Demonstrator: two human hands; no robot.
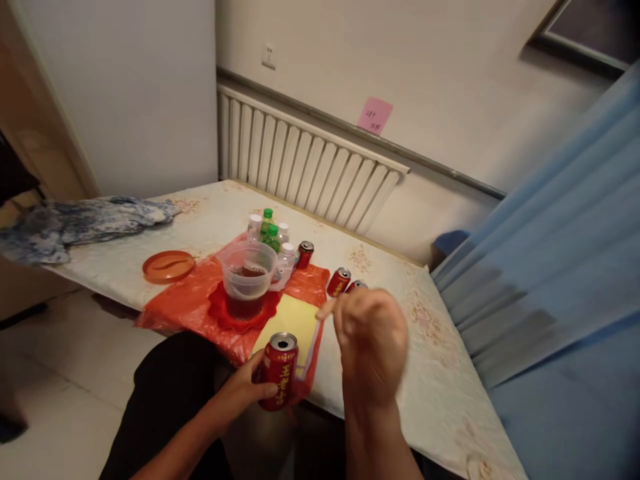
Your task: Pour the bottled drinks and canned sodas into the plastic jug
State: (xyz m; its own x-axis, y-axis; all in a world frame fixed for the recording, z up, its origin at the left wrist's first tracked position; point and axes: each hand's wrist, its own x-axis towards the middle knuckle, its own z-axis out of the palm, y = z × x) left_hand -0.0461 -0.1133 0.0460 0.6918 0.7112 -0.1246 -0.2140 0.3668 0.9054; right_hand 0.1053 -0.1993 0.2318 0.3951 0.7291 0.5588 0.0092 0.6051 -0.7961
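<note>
My left hand (250, 387) is wrapped around a red drink can (283, 373) with yellow lettering, held upright near the table's front edge. Its top shows a dark opening. My right hand (373, 333) is raised to the right of this can, blurred, one finger pointing left and the others curled; whether it holds anything is hidden. Beyond the left hand, a clear plastic tub (247, 277) of dark brown liquid stands in a red scalloped dish (220, 303). A yellow sheet (290, 320) lies beside the dish, behind the held can.
Several small bottles (285, 261) with white or green caps stand behind the tub. Red cans (340, 282) stand further right, one partly covered by my right hand. An orange lid (169, 266) lies left of the red plastic sheet (173, 303). Blue curtain (560, 267) hangs at right.
</note>
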